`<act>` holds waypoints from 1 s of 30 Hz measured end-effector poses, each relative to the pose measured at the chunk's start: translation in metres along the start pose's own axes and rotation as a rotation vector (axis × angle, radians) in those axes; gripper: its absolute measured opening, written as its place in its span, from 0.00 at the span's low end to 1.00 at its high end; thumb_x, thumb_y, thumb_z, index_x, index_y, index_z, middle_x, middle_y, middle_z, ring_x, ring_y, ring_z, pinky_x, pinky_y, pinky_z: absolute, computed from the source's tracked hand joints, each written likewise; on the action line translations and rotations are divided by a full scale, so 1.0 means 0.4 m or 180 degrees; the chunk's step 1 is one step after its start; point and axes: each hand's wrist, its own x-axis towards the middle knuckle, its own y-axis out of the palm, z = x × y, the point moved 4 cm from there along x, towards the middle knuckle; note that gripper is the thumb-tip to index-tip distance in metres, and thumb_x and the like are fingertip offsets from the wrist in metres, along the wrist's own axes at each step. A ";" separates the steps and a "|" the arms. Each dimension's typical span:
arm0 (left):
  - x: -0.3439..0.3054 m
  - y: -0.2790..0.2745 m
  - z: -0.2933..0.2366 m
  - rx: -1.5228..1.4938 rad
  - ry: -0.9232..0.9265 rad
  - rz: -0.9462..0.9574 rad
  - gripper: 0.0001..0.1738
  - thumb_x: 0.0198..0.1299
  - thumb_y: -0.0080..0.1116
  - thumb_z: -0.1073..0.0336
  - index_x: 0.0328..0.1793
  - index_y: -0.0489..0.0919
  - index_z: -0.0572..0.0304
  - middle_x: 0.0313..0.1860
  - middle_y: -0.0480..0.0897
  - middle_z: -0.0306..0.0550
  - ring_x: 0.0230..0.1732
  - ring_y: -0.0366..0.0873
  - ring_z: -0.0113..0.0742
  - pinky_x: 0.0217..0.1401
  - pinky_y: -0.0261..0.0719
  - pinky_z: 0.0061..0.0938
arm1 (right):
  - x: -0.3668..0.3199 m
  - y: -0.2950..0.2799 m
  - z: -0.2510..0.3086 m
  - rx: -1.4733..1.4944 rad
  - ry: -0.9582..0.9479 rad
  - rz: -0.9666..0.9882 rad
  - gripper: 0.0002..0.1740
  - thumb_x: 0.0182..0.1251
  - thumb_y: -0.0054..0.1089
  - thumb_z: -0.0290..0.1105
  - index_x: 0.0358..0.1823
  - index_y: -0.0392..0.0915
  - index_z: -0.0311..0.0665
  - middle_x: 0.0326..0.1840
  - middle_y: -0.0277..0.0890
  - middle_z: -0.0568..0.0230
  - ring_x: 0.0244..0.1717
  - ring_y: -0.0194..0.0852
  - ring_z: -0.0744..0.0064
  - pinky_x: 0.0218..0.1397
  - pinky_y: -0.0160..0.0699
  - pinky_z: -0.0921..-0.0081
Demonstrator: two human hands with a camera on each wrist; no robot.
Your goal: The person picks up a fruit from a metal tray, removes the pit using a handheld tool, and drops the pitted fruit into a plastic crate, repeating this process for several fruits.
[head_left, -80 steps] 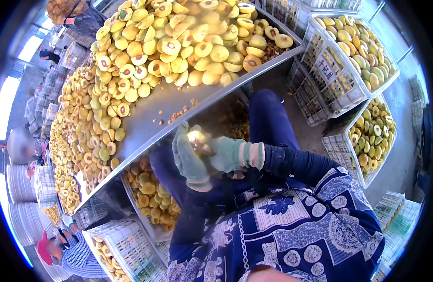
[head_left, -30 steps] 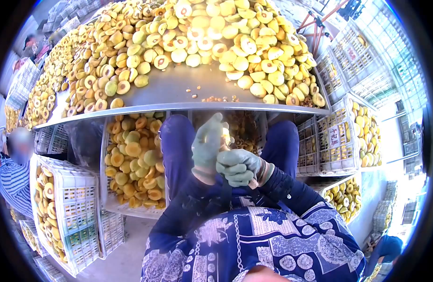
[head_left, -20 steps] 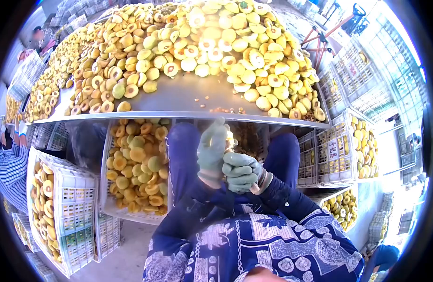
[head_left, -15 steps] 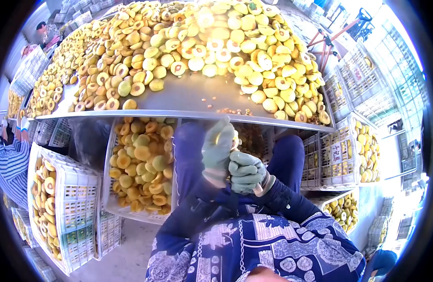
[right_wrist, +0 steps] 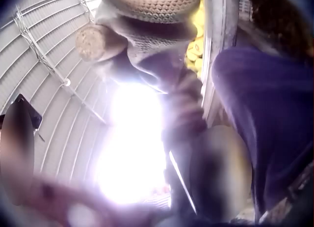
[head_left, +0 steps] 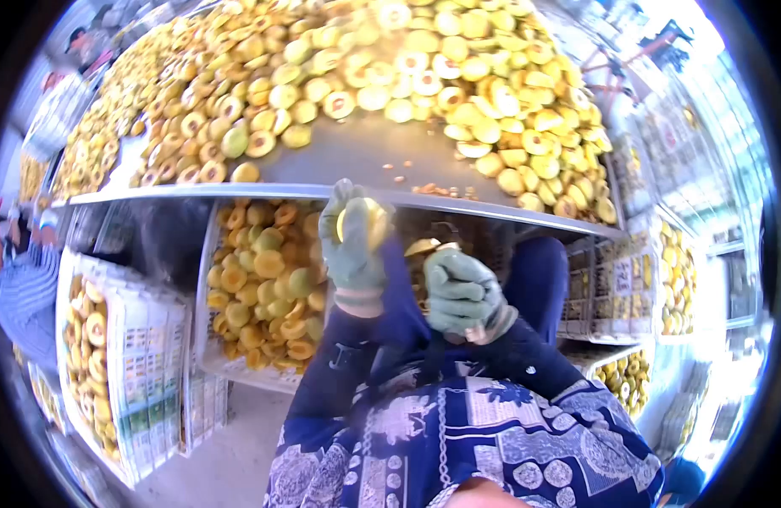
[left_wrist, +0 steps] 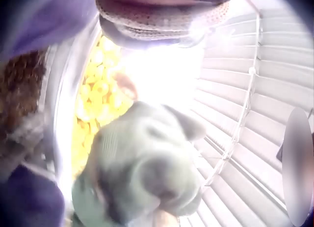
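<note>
My gloved left hand (head_left: 350,254) holds a yellow peach half (head_left: 365,222) near the front edge of the metal table. To its right, apart from it, my gloved right hand (head_left: 462,292) has its fingers curled round a tool with a wooden handle (head_left: 475,334). The round handle end (right_wrist: 91,43) sticks out of the glove in the right wrist view; the working end is blurred. A yellow fruit piece (head_left: 422,247) shows just left of the right fist. The left wrist view shows the right glove (left_wrist: 147,163) below and the left glove's cuff (left_wrist: 162,20) above.
Halved peaches (head_left: 263,93) are heaped on the metal table (head_left: 357,152), with small kernels (head_left: 441,190) near its edge. A crate of peach halves (head_left: 263,279) stands left of the knees, and filled crates (head_left: 145,372) stand further left. Stacked crates (head_left: 615,288) flank the right side.
The hands were together, working on a fruit; now the left hand has moved left and away with a peach half. The right hand keeps its hold on the wooden handle.
</note>
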 end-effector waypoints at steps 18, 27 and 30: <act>0.160 -0.592 -0.183 0.6633 0.0579 0.0276 0.20 0.47 0.65 0.47 0.46 0.81 0.40 0.69 0.66 0.48 0.62 0.68 0.54 0.61 0.67 0.46 | -0.087 -0.198 0.094 -0.3079 0.0485 -0.4261 0.13 0.58 0.61 0.39 0.31 0.77 0.35 0.17 0.67 0.67 0.11 0.63 0.74 0.14 0.65 0.74; 0.023 -0.844 -0.338 0.6687 0.0715 -0.0709 0.16 0.56 0.58 0.57 0.50 0.81 0.48 0.55 0.78 0.55 0.57 0.73 0.54 0.58 0.73 0.42 | -0.121 -0.255 0.096 -0.2907 0.0537 -0.4570 0.13 0.62 0.59 0.41 0.29 0.71 0.41 0.16 0.68 0.67 0.10 0.64 0.73 0.11 0.65 0.75; 0.047 -0.699 -0.324 0.5645 0.1576 -0.0782 0.20 0.56 0.60 0.59 0.53 0.80 0.58 0.53 0.78 0.58 0.57 0.74 0.55 0.61 0.72 0.40 | -0.100 -0.247 0.089 -0.3016 0.0590 -0.4523 0.13 0.62 0.59 0.40 0.27 0.69 0.41 0.16 0.68 0.66 0.10 0.64 0.72 0.11 0.66 0.74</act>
